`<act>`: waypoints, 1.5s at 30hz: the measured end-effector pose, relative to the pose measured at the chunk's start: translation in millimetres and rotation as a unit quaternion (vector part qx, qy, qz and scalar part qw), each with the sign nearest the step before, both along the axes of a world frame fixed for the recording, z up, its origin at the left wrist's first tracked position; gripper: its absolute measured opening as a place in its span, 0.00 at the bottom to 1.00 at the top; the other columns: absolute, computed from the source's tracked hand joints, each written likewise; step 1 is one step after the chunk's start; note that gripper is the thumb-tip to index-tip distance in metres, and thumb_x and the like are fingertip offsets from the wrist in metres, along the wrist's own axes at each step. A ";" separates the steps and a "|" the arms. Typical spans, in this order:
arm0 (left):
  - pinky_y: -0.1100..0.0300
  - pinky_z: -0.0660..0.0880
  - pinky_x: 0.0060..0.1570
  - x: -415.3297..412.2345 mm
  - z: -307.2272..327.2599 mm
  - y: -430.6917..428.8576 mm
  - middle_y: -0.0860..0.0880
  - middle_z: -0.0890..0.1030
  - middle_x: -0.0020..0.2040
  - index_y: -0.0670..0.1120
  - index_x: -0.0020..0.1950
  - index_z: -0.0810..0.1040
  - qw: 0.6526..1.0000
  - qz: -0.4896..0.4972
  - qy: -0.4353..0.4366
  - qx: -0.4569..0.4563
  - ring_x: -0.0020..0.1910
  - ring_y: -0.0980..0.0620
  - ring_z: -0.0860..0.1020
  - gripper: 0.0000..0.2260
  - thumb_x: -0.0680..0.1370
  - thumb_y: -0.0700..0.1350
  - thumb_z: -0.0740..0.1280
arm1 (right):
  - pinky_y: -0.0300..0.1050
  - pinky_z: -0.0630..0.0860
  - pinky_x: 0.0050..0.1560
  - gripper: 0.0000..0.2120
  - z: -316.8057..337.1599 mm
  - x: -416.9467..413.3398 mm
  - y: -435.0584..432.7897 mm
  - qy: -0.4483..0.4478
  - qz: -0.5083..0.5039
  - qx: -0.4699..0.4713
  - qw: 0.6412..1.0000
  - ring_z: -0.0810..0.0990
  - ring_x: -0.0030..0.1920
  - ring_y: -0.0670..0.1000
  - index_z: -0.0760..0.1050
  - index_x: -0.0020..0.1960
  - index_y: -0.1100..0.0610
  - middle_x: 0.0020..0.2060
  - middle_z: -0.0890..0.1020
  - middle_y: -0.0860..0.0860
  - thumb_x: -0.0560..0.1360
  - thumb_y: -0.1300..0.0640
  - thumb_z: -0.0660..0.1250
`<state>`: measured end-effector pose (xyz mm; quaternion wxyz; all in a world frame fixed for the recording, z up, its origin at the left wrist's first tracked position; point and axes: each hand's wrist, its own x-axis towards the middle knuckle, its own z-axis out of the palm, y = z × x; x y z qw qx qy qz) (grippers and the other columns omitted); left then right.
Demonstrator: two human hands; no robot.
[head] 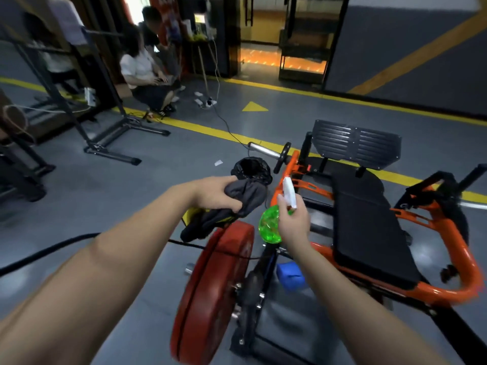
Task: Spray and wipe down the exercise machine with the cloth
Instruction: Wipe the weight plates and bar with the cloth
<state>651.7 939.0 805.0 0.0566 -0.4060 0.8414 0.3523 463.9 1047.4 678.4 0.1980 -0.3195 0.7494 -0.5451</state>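
The exercise machine has an orange frame, a long black pad, a slatted black footplate at the far end and a red weight plate on its near left side. My left hand grips a dark grey cloth that hangs down above the red plate. My right hand holds a green spray bottle with a white nozzle, just left of the black pad. The nozzle points away from me toward the frame.
A black-lined bin stands behind the cloth. A blue block lies under the frame. A black cable crosses the floor at left. Black stands rise at left, and people sit beyond the yellow floor line.
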 end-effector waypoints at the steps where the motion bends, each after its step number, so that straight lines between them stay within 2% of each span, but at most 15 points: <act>1: 0.57 0.71 0.44 31.5 -2.2 -14.3 0.58 0.79 0.45 0.57 0.48 0.73 1.000 0.005 0.010 -0.006 0.45 0.54 0.78 0.14 0.69 0.53 0.75 | 0.52 0.73 0.45 0.07 2.7 29.3 -10.7 -0.001 -0.009 -0.007 1.000 0.79 0.45 0.59 0.74 0.47 0.46 0.39 0.80 0.52 0.80 0.45 0.67; 5: 0.58 0.70 0.41 128.0 -4.6 -57.1 0.54 0.80 0.46 0.52 0.51 0.74 1.000 0.013 0.005 -0.026 0.45 0.52 0.78 0.13 0.72 0.50 0.75 | 0.56 0.77 0.46 0.10 2.6 115.8 -40.6 0.001 -0.025 -0.019 1.000 0.80 0.43 0.57 0.75 0.49 0.48 0.38 0.80 0.51 0.79 0.41 0.65; 8: 0.58 0.69 0.39 176.1 -5.0 -87.7 0.54 0.80 0.45 0.54 0.49 0.72 0.999 0.008 -0.005 -0.040 0.44 0.54 0.78 0.12 0.73 0.51 0.74 | 0.54 0.76 0.42 0.12 5.8 160.4 -57.7 0.019 -0.007 -0.024 0.999 0.79 0.40 0.55 0.75 0.51 0.48 0.39 0.79 0.54 0.79 0.40 0.65; 12: 0.58 0.70 0.40 213.3 -8.6 -123.4 0.55 0.81 0.46 0.56 0.49 0.72 0.999 0.010 0.000 -0.041 0.45 0.56 0.78 0.12 0.73 0.52 0.74 | 0.53 0.76 0.45 0.19 6.7 191.4 -88.5 0.048 0.014 -0.001 0.999 0.79 0.44 0.58 0.74 0.55 0.43 0.44 0.79 0.57 0.76 0.31 0.60; 15: 0.56 0.71 0.43 225.3 -12.5 -154.7 0.55 0.81 0.47 0.57 0.50 0.72 0.999 -0.008 -0.015 -0.042 0.47 0.51 0.79 0.14 0.71 0.56 0.74 | 0.55 0.76 0.44 0.16 4.1 206.8 -109.8 0.065 0.016 0.000 0.998 0.78 0.46 0.60 0.72 0.52 0.41 0.39 0.78 0.53 0.76 0.31 0.59; 18: 0.56 0.72 0.42 231.5 -18.7 -185.9 0.53 0.80 0.47 0.56 0.50 0.73 0.999 -0.022 0.000 -0.027 0.46 0.52 0.79 0.12 0.73 0.53 0.74 | 0.60 0.79 0.47 0.18 0.4 216.8 -136.6 0.069 0.008 0.005 0.998 0.79 0.46 0.59 0.72 0.53 0.42 0.38 0.78 0.51 0.76 0.29 0.59; 20: 0.53 0.76 0.46 232.5 -24.5 -211.8 0.51 0.81 0.48 0.54 0.52 0.74 1.000 -0.025 0.015 -0.011 0.48 0.49 0.80 0.13 0.72 0.53 0.75 | 0.61 0.79 0.46 0.18 -1.4 220.9 -161.5 0.081 0.011 0.014 0.997 0.78 0.45 0.58 0.73 0.52 0.44 0.37 0.78 0.51 0.77 0.31 0.59; 23: 0.53 0.77 0.45 233.5 -24.9 -261.0 0.50 0.82 0.48 0.53 0.53 0.74 0.999 -0.036 0.020 0.004 0.47 0.49 0.81 0.12 0.73 0.50 0.75 | 0.58 0.76 0.43 0.12 -6.8 227.4 -205.0 0.084 0.011 0.023 0.996 0.78 0.42 0.59 0.72 0.49 0.44 0.34 0.76 0.49 0.79 0.36 0.62; 27: 0.58 0.71 0.39 242.4 -5.0 -339.4 0.53 0.81 0.46 0.54 0.52 0.74 0.998 -0.047 0.017 -0.024 0.44 0.54 0.80 0.12 0.75 0.49 0.75 | 0.56 0.73 0.44 0.10 -13.5 234.1 -277.9 0.065 0.022 0.048 0.997 0.77 0.42 0.57 0.72 0.49 0.45 0.34 0.75 0.47 0.80 0.40 0.63; 30: 0.56 0.73 0.41 255.0 8.0 -407.2 0.53 0.81 0.48 0.54 0.55 0.74 0.998 -0.028 0.020 -0.044 0.46 0.54 0.80 0.13 0.76 0.49 0.75 | 0.51 0.69 0.45 0.06 -7.2 245.0 -333.6 0.051 0.037 0.061 0.996 0.76 0.43 0.56 0.72 0.49 0.43 0.35 0.74 0.46 0.82 0.43 0.64; 33: 0.55 0.74 0.43 267.1 7.3 -466.6 0.52 0.81 0.49 0.55 0.56 0.74 0.998 -0.004 0.023 -0.056 0.48 0.52 0.80 0.14 0.75 0.50 0.75 | 0.51 0.71 0.47 0.02 -4.8 253.9 -377.0 0.029 0.033 0.047 0.998 0.77 0.47 0.55 0.73 0.50 0.38 0.37 0.76 0.44 0.81 0.44 0.65; 37: 0.62 0.71 0.40 269.6 -12.5 -541.7 0.53 0.81 0.49 0.53 0.58 0.74 0.999 -0.018 0.003 -0.030 0.45 0.58 0.78 0.14 0.76 0.48 0.75 | 0.57 0.75 0.51 0.10 -15.1 258.8 -439.0 0.028 0.023 0.065 0.997 0.78 0.46 0.57 0.75 0.51 0.47 0.36 0.78 0.47 0.80 0.41 0.64; 39: 0.64 0.70 0.40 271.1 -27.6 -587.0 0.55 0.80 0.49 0.53 0.60 0.74 0.999 -0.021 0.000 -0.039 0.45 0.61 0.77 0.16 0.76 0.49 0.75 | 0.57 0.76 0.50 0.14 -22.0 259.3 -477.2 0.035 0.024 0.082 0.996 0.78 0.44 0.56 0.74 0.50 0.47 0.35 0.77 0.47 0.79 0.37 0.62; 42: 0.63 0.71 0.41 272.9 -57.2 -654.3 0.54 0.80 0.49 0.53 0.59 0.75 0.999 0.028 0.037 -0.013 0.45 0.59 0.77 0.16 0.75 0.50 0.76 | 0.56 0.77 0.49 0.18 -32.1 253.9 -533.9 0.043 0.016 0.100 0.994 0.78 0.45 0.56 0.75 0.50 0.47 0.37 0.79 0.49 0.75 0.33 0.60; 45: 0.53 0.77 0.47 271.3 -97.2 -721.0 0.47 0.83 0.51 0.50 0.57 0.78 0.963 0.186 0.181 0.076 0.50 0.48 0.81 0.19 0.69 0.52 0.76 | 0.50 0.75 0.47 0.08 -37.5 254.1 -604.5 0.016 -0.003 0.119 0.993 0.78 0.47 0.55 0.76 0.49 0.43 0.38 0.80 0.48 0.79 0.40 0.65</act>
